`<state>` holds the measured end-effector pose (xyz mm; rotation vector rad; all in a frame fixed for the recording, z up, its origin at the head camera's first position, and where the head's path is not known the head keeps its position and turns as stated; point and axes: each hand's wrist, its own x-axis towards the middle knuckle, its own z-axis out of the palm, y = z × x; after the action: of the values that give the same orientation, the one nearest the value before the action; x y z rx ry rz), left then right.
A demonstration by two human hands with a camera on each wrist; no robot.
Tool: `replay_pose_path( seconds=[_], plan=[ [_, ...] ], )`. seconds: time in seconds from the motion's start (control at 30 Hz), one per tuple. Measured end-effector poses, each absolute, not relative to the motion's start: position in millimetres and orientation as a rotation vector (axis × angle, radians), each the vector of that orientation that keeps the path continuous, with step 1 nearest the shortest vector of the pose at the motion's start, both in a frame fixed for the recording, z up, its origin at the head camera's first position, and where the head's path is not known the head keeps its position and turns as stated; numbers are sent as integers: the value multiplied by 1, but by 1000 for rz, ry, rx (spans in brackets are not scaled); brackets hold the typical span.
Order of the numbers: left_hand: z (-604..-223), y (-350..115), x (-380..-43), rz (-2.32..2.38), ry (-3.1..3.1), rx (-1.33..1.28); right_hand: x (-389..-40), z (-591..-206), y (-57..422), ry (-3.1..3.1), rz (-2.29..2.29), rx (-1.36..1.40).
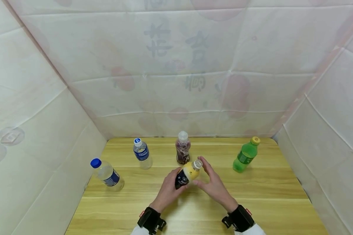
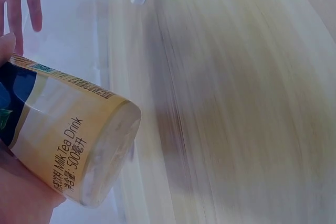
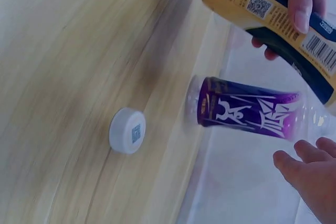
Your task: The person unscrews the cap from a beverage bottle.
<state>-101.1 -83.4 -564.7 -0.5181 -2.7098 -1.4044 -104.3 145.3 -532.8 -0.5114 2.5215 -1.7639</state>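
Observation:
My left hand [image 1: 168, 187] grips a milk tea bottle [image 1: 187, 176] with a dark and yellow label. The bottle is tilted, its neck pointing up and to the right, and that neck looks uncapped. Printing on its lower label [image 2: 73, 140] shows in the left wrist view. Beside the neck is my right hand [image 1: 216, 187], fingers spread and holding nothing; the right wrist view shows its fingertips [image 3: 287, 165] apart from the bottle. A white cap [image 3: 127, 130] lies on the table in the right wrist view, and my right hand hides it in the head view.
Just behind the milk tea stands a purple-labelled bottle [image 1: 182, 148]. A small blue-labelled water bottle [image 1: 142, 154] and a blue-capped bottle [image 1: 108, 175] stand to the left. On the right is a green bottle [image 1: 245, 156]. Pale cloth walls [image 1: 176, 98] enclose the wooden table [image 1: 270, 209].

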Motion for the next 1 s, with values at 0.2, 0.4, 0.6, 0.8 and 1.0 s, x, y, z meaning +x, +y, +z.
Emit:
replay_pose_path(
  seconds=[0.2, 0.4, 0.6, 0.8, 1.0],
  plan=[
    [-564, -80, -101, -1444, -2697, -528, -105, -530, 138, 2476, -1812, -506],
    [-565, -78, -100, -1422, -2687, -549, -104, -529, 133, 2410, -1861, -430],
    [-564, -77, -100, -1431, -2700, -539, -105, -530, 132, 2406, -1872, -436],
    [-564, -77, -100, -1422, -2718, -532, -105, -530, 132, 2392, -1878, -451],
    [-564, -77, -100, -1440, -2703, -554, -105, -530, 133, 2405, -1861, -444]
  ],
)
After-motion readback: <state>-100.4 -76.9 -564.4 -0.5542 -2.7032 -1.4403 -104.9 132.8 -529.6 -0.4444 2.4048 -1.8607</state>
